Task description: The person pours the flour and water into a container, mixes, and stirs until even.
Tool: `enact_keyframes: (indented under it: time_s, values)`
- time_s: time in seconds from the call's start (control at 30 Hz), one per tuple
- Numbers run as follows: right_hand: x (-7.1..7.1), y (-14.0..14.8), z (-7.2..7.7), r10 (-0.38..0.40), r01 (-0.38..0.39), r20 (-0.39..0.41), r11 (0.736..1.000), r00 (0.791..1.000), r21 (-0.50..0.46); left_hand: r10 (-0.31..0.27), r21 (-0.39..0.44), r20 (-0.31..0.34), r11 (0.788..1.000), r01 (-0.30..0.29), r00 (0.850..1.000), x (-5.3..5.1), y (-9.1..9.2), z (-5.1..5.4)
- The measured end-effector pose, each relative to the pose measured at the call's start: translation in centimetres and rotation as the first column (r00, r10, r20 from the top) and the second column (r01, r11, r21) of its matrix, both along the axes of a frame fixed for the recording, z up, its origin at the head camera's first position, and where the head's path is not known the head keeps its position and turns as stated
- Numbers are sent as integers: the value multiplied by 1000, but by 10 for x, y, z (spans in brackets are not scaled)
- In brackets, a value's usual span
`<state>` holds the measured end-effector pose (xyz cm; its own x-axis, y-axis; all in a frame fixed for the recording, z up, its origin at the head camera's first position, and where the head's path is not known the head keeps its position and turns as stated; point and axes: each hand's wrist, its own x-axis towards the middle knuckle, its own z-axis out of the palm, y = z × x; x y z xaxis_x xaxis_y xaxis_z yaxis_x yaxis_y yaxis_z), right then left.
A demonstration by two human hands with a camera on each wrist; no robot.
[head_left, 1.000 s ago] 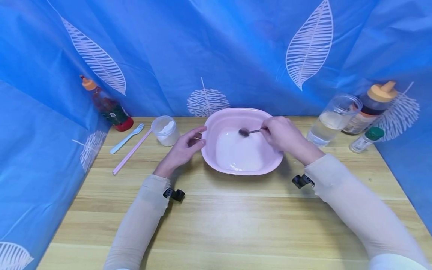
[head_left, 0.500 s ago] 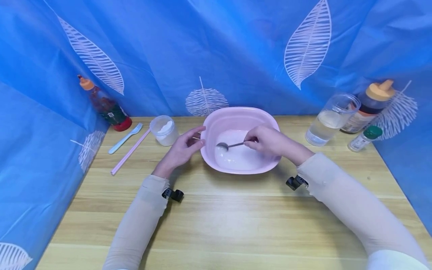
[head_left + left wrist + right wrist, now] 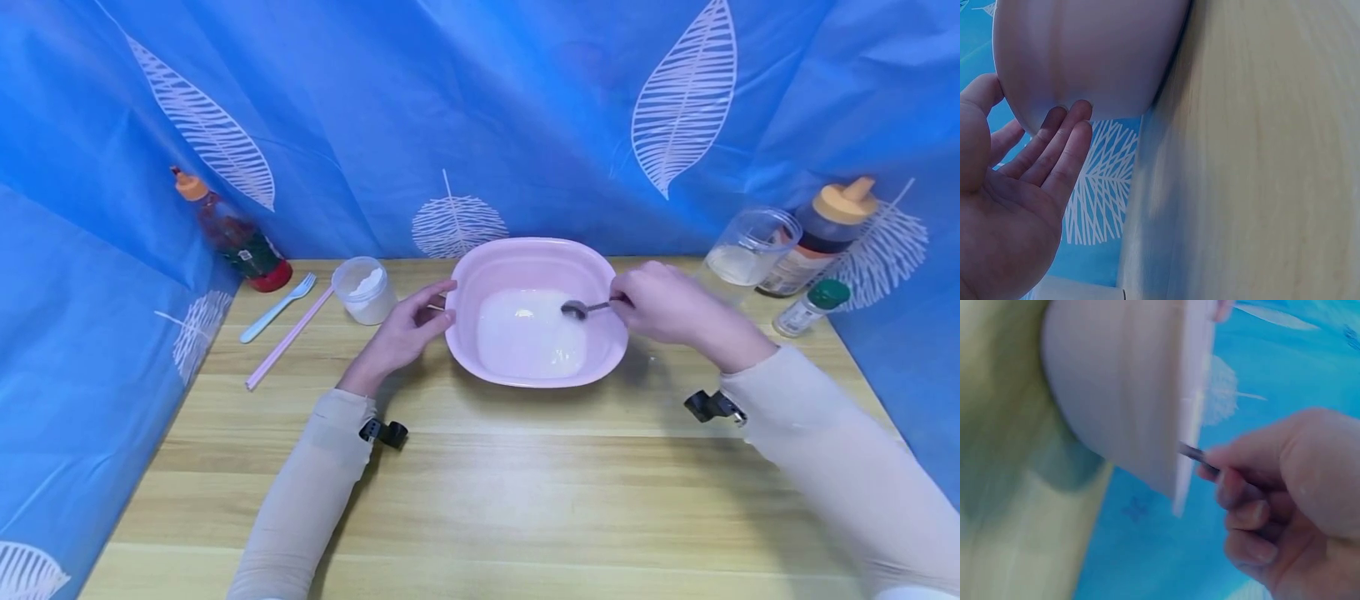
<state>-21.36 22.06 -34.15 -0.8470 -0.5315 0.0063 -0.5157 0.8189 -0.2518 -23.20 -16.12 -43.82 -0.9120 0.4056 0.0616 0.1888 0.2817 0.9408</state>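
Observation:
In the head view a pink bowl (image 3: 536,250) with glossy white contents (image 3: 525,342) stands at the table's middle back. My left hand (image 3: 405,333) touches its left side from outside, fingers loosely extended; the left wrist view has the fingertips (image 3: 1082,111) against the outer wall and rim. My right hand (image 3: 667,304) pinches a metal spoon (image 3: 573,310) by its handle above the bowl's right rim. The spoon's head hangs inside the bowl, over the right part of the contents. Fingers hide the handle's end. The right wrist view is blurred.
Left of the bowl are a tub of white powder (image 3: 365,292), a pink straw-like stick (image 3: 288,340), a light-blue fork (image 3: 279,308) and a red sauce bottle (image 3: 240,242). To the right stand a clear cup (image 3: 738,262), a dark sauce bottle (image 3: 813,242) and a green-capped jar (image 3: 812,308).
The spoon in my right hand first swept left and forward through the bowl, then back right to the right rim. My left hand stays at the bowl's left side.

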Motion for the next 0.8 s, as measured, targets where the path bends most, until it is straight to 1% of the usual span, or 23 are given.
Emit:
enact_keyframes:
  time_s: [0.07, 0.13, 0.17, 0.23, 0.3, 0.37, 0.43, 0.5, 0.53, 0.57, 0.63, 0.67, 0.73, 0.8]
  values:
    - [-4, -9, -10, -15, 15, -29, 1000, 999, -6, -1, -2, -4, 1000, 1, 1000, 0, 0, 0]
    - [-8, -20, -19, -1, -1, -41, 999, 999, -40, -3, -4, -4, 1000, 3, 1000, 1, 1, 0]
    - [-9, -26, -23, 18, -20, -39, 998, 999, -64, -4, -5, -5, 1000, 4, 1000, 1, 1, 1]
    - [-10, -37, -28, 78, -80, -26, 990, 997, -120, -6, -6, -4, 1000, 6, 1000, 2, 2, 1]
    - [-9, -44, -28, 146, -143, 5, 977, 989, -158, -6, -1, -1, 1000, 6, 1000, 2, 2, 1]
    - [-5, -46, -25, 209, -195, 60, 964, 976, -180, -8, 6, -1, 1000, 8, 1000, 2, 2, 1]
    - [0, -43, -18, 234, -207, 142, 962, 962, -181, -9, 12, 0, 1000, 9, 1000, 1, 2, 1]
    - [4, -35, -12, 229, -193, 213, 965, 950, -179, -10, 15, -2, 1000, 10, 1000, 1, 2, 0]
    - [6, -31, -9, 217, -178, 232, 968, 948, -177, -11, 16, -3, 1000, 11, 1000, 0, 2, 0]
    - [7, -27, -7, 196, -158, 242, 973, 950, -171, -9, 15, -3, 1000, 9, 1000, 0, 1, 1]
    - [6, -20, -6, 145, -109, 234, 981, 961, -162, -10, 12, -7, 1000, 10, 1000, 0, 1, 1]
    - [5, -17, -7, 118, -86, 213, 984, 970, -156, -9, 10, -9, 1000, 9, 1000, 0, 1, 1]
    - [2, -14, -10, 68, -47, 144, 989, 987, -143, -8, 6, -10, 1000, 8, 1000, 0, 0, 1]
    - [-2, -12, -13, 32, -22, 74, 992, 997, -126, -3, 0, -12, 1000, 3, 1000, 0, 0, 1]
